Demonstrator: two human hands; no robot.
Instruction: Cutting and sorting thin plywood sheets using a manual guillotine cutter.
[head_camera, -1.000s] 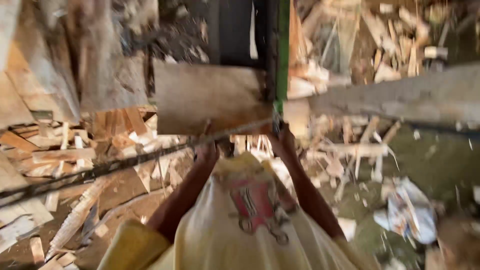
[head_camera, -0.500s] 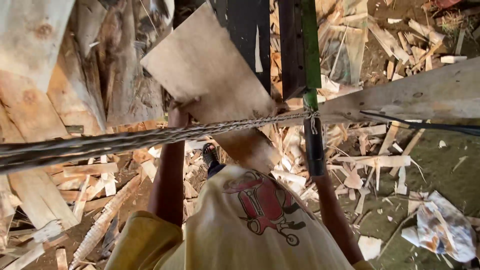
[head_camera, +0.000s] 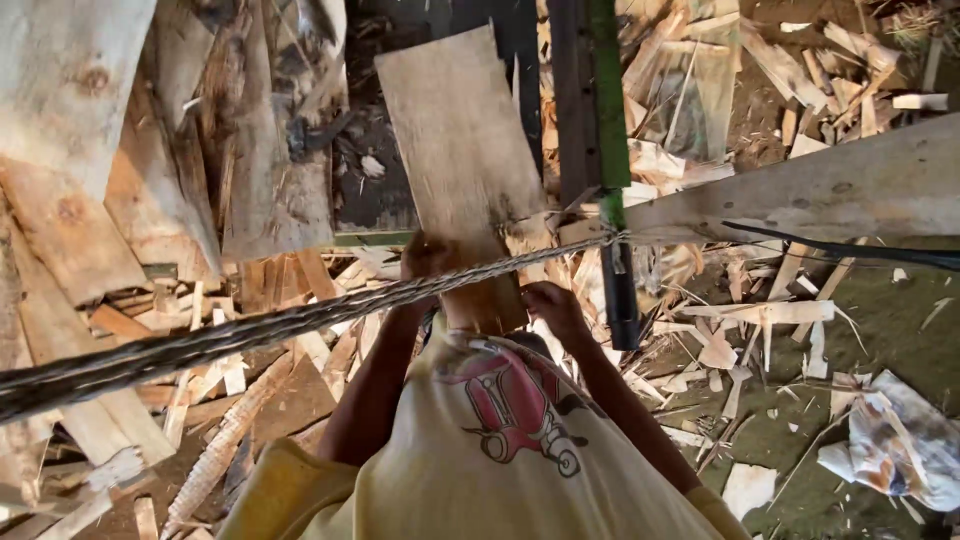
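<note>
A flat pale wooden board points away from me, its near end at my belly. My left hand grips its near left edge and my right hand holds its near right corner. A thick twisted rope runs from the lower left across my forearms to a knot at a green and black upright post. My yellow shirt with a red print fills the bottom of the view.
A long grey plank stretches right from the post. Big rough slabs lean at the left. Wood offcuts and splinters litter the ground, and a crumpled cloth lies at lower right.
The board has turned from lying crosswise near my hands to pointing lengthwise away from me. My hands have stayed on its near end, and the view has shifted down and right.
</note>
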